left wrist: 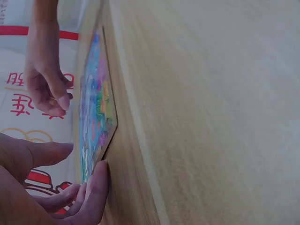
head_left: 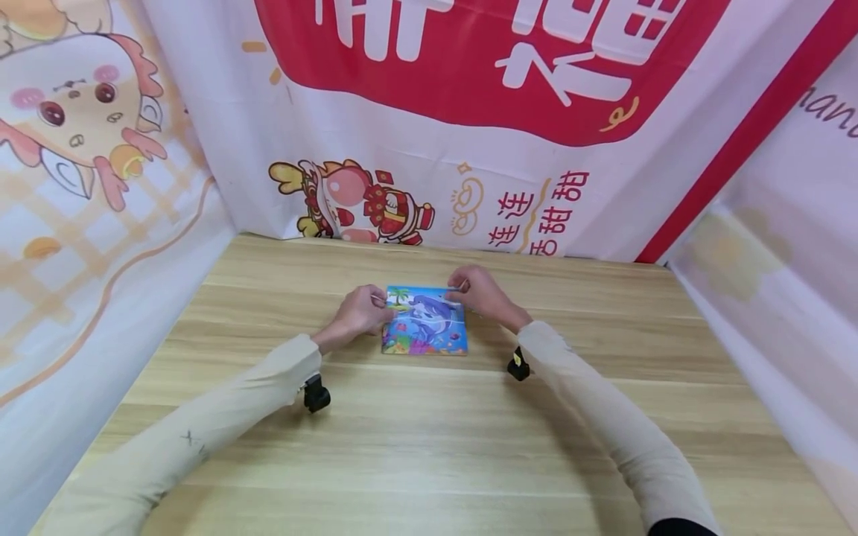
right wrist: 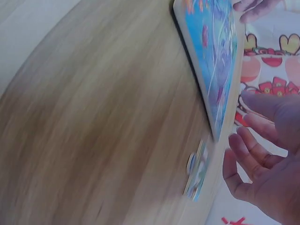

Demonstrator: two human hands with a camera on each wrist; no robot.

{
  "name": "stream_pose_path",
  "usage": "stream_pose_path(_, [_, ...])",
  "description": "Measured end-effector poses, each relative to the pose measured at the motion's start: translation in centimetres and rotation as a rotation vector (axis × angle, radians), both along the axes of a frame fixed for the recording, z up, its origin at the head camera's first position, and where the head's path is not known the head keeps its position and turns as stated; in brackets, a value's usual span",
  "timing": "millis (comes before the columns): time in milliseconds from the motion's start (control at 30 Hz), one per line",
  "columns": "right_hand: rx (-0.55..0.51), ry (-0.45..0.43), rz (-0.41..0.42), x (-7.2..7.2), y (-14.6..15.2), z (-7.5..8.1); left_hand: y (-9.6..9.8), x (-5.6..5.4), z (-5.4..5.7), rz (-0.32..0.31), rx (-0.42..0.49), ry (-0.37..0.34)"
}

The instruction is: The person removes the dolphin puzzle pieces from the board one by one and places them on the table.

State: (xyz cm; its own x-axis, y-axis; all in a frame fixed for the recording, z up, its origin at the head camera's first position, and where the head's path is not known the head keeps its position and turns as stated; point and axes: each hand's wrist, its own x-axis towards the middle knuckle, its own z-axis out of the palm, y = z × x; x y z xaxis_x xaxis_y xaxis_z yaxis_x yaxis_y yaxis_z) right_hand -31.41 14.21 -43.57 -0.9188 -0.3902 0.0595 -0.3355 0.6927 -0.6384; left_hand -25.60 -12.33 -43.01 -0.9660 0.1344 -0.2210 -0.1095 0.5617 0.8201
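1. Cream cloth covers your left arm, its sleeve [head_left: 221, 406] angling from the near left toward the far middle. If your left hand [head_left: 362, 309] nudges sideways, the board could slide right, since nothing fastens it that you can see. Your thumb stands apart from the fingers, which are loosely bent and grasp nothing; the fingertips meet the board's left edge, though firm contact is hard to tell.

2. The picture board [head_left: 429, 331], blue with dolphins, lies flat in the far middle of the wooden table [head_left: 415, 454], between your hands. Pale seams cross it; if those are joints, uneven pressure might lift one.

3. Your right hand [head_left: 484, 292] reaches in from the near right, over the board's far right corner. A low sweep there could scatter small parts. Your thumb and fingers curve loosely, tips apart, with nothing visible between them.

4. The small flat pieces [right wrist: 196, 173] sit just right of that corner; your hand hides them from above, so a careless knuckle could topple them.
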Motion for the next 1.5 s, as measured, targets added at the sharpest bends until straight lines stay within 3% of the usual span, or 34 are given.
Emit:
stream_pose_path(300, [0.168,-0.042,0.091,0.4,-2.3,-0.7,0.0,-0.9,1.2,0.129,0.355,-0.346])
stream_pose_path(467, [0.182,-0.052,0.075,0.2,-2.9,-0.6,-0.1,-1.8,1.6,0.226,0.398,-0.437])
stream_pose_path(600, [0.175,-0.046,0.096,-0.1,-3.1,-0.3,-0.2,-2.2,1.7,0.259,0.405,-0.476])
stream_pose_path(867, [0.051,-0.077,0.099,0.2,-3.4,0.1,0.0,-2.1,1.7,0.251,0.419,-0.488])
stream_pose_path(1167, [-0.106,-0.026,0.019,1.0,-3.5,-1.2,-0.2,-1.2,0.6,0.145,0.358,-0.362])
stream_pose_path(1367, [-0.240,-0.008,-0.020,1.4,-3.6,-2.0,-0.2,-1.1,0.1,0.168,0.364,-0.315])
stream_pose_path(1500, [-0.334,-0.040,-0.020,1.6,-3.2,-1.9,0.0,-1.1,-0.1,0.182,0.364,-0.286])
